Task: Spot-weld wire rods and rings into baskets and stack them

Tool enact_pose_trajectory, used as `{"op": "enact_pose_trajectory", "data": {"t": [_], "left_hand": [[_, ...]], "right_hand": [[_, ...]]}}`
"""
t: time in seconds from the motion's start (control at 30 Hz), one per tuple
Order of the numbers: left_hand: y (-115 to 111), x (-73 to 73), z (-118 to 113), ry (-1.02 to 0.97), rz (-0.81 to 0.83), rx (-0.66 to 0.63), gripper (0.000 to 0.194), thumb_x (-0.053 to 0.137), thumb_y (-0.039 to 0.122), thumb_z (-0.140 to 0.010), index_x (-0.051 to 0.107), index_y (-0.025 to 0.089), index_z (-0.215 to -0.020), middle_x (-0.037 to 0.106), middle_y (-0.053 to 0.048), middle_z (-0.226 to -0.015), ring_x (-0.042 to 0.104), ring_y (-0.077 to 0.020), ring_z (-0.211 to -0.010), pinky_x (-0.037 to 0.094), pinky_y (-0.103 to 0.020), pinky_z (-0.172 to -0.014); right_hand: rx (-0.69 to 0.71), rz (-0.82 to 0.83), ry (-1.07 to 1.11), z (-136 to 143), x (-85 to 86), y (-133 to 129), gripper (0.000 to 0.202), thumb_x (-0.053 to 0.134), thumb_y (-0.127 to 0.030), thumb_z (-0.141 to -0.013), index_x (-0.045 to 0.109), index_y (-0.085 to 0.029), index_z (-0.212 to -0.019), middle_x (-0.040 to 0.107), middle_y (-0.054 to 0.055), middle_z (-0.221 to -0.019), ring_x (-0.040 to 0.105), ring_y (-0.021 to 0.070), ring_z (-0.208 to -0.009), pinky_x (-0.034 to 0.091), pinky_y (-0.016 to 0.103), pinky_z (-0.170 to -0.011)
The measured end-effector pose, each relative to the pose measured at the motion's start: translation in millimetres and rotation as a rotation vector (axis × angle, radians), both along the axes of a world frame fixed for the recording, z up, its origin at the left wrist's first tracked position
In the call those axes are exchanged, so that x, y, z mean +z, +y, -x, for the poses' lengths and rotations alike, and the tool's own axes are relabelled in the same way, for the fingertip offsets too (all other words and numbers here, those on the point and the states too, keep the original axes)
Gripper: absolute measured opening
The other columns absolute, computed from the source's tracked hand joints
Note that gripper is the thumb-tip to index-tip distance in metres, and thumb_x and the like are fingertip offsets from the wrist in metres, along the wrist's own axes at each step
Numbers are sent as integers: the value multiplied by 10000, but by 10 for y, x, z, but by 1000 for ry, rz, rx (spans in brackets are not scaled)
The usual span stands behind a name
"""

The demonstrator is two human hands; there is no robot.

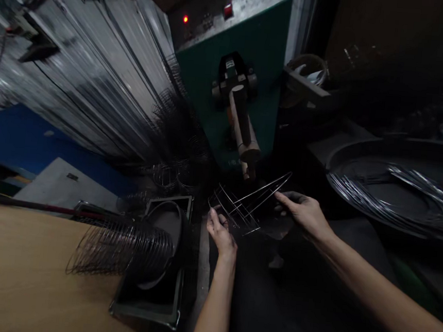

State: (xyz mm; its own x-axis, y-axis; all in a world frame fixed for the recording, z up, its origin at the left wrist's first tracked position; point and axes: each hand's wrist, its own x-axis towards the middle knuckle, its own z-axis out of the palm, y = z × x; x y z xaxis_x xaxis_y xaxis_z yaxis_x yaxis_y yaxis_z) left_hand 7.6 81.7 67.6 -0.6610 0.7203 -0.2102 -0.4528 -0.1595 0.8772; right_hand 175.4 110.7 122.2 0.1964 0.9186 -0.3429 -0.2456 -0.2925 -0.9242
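Note:
Between my two hands is a thin metal wire frame (246, 205) with crossing bars, held in the air in front of a green machine (198, 76). My left hand (221, 232) pinches its lower left side between thumb and fingers. At the upper right end, my right hand (299, 209) grips a wire with thumb and forefinger. Just above the frame, the machine's electrode arm (243, 119) points down toward it, apart from the wire. Dark smudges mark my fingertips.
Left of me, a stack of round wire pieces (121, 247) leans by a dark pan in a crate (146, 314). A wooden board (22, 272) lies at lower left. On the right, a large round tray (379, 221) bears curved metal wires (425, 186). A red light (185, 19) glows on the machine.

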Motion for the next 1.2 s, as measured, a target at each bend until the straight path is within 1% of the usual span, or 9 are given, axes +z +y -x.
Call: {"op": "enact_pose_trajectory", "data": {"t": [0.1,0.17,0.37,0.5,0.67,0.8,0.93,1.07,1.2], "left_hand": [[41,-45,26,-44,1,18,489,684,603,-660,598,157,-844,251,90,-548,232,-33,-456,201,-155,-430],[62,-69,41,-57,0,14,482,683,604,-663,594,159,-825,261,88,-548,248,-35,-459,215,-154,-436],[63,-60,78,29,6,-27,512,624,636,-709,625,153,-882,238,86,-543,227,-43,-457,189,-157,-427],[59,-34,110,82,11,-33,527,600,660,-715,615,150,-844,239,86,-537,220,-45,-456,186,-159,-422],[72,-13,155,78,50,-4,537,619,672,-688,588,155,-828,305,80,-553,276,-44,-466,236,-158,-435],[83,1,175,82,48,-6,538,615,670,-694,596,156,-851,292,81,-559,273,-45,-468,234,-158,-438],[92,10,183,85,34,-16,510,608,651,-717,596,157,-844,305,77,-565,287,-44,-470,236,-157,-441],[111,25,193,66,45,-15,520,609,657,-710,597,156,-851,301,81,-552,281,-44,-457,234,-160,-432],[141,56,208,51,47,-13,544,626,665,-685,599,150,-857,309,83,-550,285,-41,-452,240,-161,-428]], "right_hand": [[-27,-34,101,62,-35,10,360,859,-379,-541,664,-104,-664,636,42,-594,590,104,-516,433,141,-415],[-23,-25,120,87,-38,11,385,867,-394,-530,669,-102,-682,655,61,-630,615,119,-555,445,139,-422],[-9,6,83,111,-42,36,308,835,-340,-627,670,-101,-730,668,75,-655,641,131,-583,486,139,-458],[-29,6,91,152,-27,58,303,840,-328,-625,671,-99,-729,665,69,-638,641,128,-579,484,124,-452],[9,78,156,197,41,80,266,841,-283,-623,682,-106,-742,680,78,-683,621,118,-546,479,132,-433],[50,92,181,209,76,85,200,813,-222,-660,687,-104,-762,686,83,-714,632,121,-577,495,133,-462],[90,87,167,217,79,90,184,787,-241,-697,683,-111,-776,687,91,-728,629,133,-555,520,171,-476],[85,84,157,244,103,115,147,770,-218,-713,680,-115,-767,689,95,-736,638,143,-568,532,177,-485],[78,153,184,274,146,158,123,753,-197,-737,681,-110,-787,691,99,-742,624,131,-538,515,164,-450]]}}
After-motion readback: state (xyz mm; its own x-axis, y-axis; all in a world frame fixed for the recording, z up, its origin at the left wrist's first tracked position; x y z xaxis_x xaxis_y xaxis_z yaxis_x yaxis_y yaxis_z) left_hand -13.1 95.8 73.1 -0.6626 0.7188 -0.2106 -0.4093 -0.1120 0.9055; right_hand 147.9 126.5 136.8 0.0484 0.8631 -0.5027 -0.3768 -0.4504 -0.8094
